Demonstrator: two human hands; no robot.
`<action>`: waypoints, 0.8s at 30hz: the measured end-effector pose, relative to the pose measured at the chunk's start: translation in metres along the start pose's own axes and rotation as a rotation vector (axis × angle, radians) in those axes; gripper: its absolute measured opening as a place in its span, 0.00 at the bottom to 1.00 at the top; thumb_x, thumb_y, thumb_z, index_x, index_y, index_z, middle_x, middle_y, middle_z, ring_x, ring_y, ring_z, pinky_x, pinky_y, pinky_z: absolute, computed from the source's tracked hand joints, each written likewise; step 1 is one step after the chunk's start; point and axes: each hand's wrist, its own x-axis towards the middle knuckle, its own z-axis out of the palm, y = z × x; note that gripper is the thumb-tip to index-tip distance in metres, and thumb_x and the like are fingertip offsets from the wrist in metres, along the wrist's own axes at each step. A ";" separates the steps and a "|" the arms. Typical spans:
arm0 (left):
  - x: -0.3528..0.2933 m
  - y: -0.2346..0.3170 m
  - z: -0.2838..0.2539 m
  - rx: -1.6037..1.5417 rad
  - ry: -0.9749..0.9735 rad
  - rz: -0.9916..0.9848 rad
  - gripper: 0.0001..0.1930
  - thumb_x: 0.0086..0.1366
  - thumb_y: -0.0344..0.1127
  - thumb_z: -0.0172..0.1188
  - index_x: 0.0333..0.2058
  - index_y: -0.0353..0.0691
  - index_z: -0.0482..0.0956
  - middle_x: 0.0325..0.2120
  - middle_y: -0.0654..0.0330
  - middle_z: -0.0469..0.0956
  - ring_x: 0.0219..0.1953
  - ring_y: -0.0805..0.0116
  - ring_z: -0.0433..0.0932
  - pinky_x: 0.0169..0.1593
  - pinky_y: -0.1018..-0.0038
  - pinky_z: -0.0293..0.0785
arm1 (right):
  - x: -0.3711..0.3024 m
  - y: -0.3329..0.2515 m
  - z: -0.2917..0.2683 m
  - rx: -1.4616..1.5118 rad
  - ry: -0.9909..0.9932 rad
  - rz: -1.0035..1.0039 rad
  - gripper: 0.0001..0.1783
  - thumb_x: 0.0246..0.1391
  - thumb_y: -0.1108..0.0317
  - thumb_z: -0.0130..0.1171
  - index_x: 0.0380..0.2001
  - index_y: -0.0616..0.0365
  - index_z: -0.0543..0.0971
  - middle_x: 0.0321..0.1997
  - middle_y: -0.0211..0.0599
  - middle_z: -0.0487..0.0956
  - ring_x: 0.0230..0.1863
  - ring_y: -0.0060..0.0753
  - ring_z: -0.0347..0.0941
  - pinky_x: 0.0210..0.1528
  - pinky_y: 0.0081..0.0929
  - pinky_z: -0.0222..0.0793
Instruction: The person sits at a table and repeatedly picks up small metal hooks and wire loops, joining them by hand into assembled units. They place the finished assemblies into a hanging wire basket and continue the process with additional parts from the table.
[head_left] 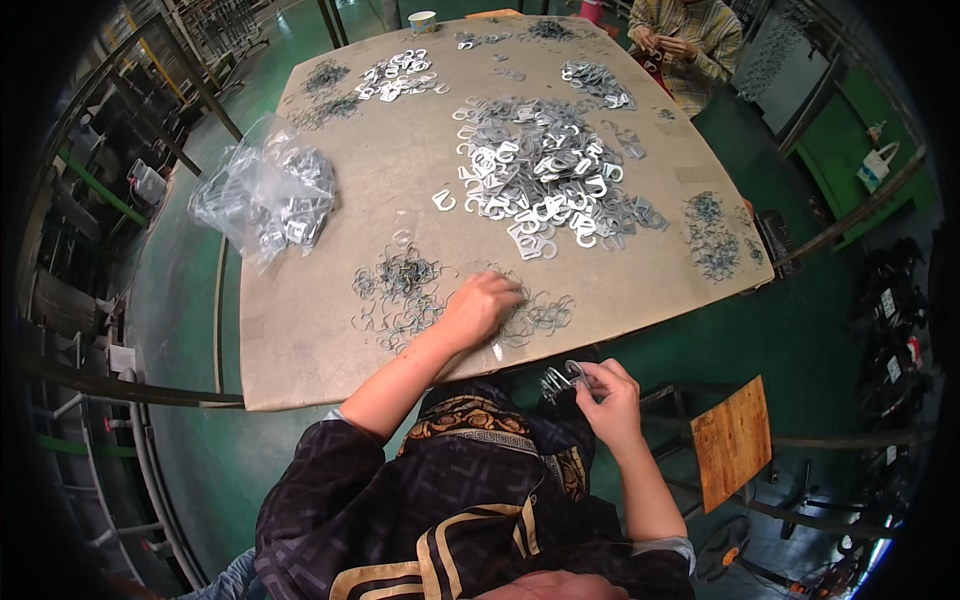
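My left hand rests low over a loose pile of thin bent wire rings near the table's front edge. Its fingers are curled down and pressed together, and whatever they pinch is hidden. Off the front edge, above my lap, my right hand grips several shiny metal hooks between thumb and fingers. More wire rings lie just right of my left hand. Farther up the table spreads a big heap of flat silver metal hooks, one of them lying apart at its left.
A clear plastic bag of metal parts sits at the table's left edge. Smaller heaps lie at the far side and near the right corner. A co-worker handles something red at far right. A wooden stool stands right of me.
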 end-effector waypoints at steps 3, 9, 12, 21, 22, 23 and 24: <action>-0.001 -0.010 0.007 0.092 -0.035 0.090 0.07 0.53 0.31 0.56 0.29 0.41 0.84 0.33 0.62 0.81 0.41 0.62 0.75 0.50 0.66 0.67 | -0.001 -0.001 -0.002 -0.009 -0.002 0.000 0.15 0.46 0.85 0.61 0.40 0.67 0.81 0.29 0.33 0.73 0.29 0.20 0.75 0.33 0.18 0.77; 0.003 -0.025 -0.020 0.299 -0.090 -0.156 0.06 0.52 0.30 0.59 0.29 0.41 0.84 0.30 0.62 0.80 0.38 0.61 0.75 0.45 0.67 0.70 | -0.004 0.004 -0.004 0.012 -0.014 0.002 0.15 0.46 0.85 0.60 0.40 0.67 0.80 0.30 0.34 0.73 0.30 0.21 0.76 0.34 0.18 0.78; 0.010 -0.022 -0.010 0.252 -0.086 -0.095 0.04 0.52 0.31 0.61 0.27 0.41 0.82 0.27 0.60 0.78 0.36 0.60 0.75 0.41 0.68 0.73 | -0.001 0.000 -0.003 -0.001 -0.031 0.002 0.15 0.46 0.84 0.60 0.41 0.66 0.80 0.31 0.37 0.75 0.30 0.28 0.78 0.33 0.22 0.79; 0.029 -0.013 0.023 0.505 -0.195 0.070 0.04 0.49 0.33 0.57 0.19 0.43 0.76 0.25 0.62 0.74 0.36 0.64 0.72 0.40 0.70 0.68 | -0.004 0.005 -0.003 0.023 -0.007 -0.024 0.18 0.47 0.84 0.59 0.44 0.65 0.80 0.35 0.39 0.78 0.32 0.30 0.79 0.35 0.23 0.79; 0.030 -0.016 0.023 0.511 -0.192 0.104 0.04 0.49 0.33 0.57 0.19 0.43 0.76 0.25 0.63 0.74 0.36 0.64 0.72 0.40 0.70 0.68 | -0.004 0.005 -0.004 0.020 -0.004 -0.026 0.18 0.47 0.84 0.59 0.44 0.65 0.80 0.35 0.39 0.78 0.32 0.30 0.79 0.35 0.23 0.79; 0.031 -0.020 0.023 0.517 -0.190 0.138 0.04 0.49 0.34 0.57 0.20 0.43 0.76 0.26 0.63 0.74 0.36 0.64 0.72 0.40 0.69 0.67 | -0.004 0.006 -0.004 0.016 0.000 -0.029 0.18 0.47 0.84 0.59 0.44 0.65 0.80 0.35 0.39 0.78 0.32 0.30 0.79 0.35 0.23 0.80; 0.033 -0.023 0.022 0.522 -0.187 0.171 0.04 0.50 0.34 0.57 0.20 0.44 0.77 0.26 0.64 0.74 0.36 0.65 0.72 0.41 0.69 0.67 | -0.004 0.006 -0.004 0.013 0.003 -0.032 0.17 0.48 0.84 0.59 0.44 0.65 0.80 0.35 0.39 0.78 0.32 0.30 0.79 0.35 0.24 0.80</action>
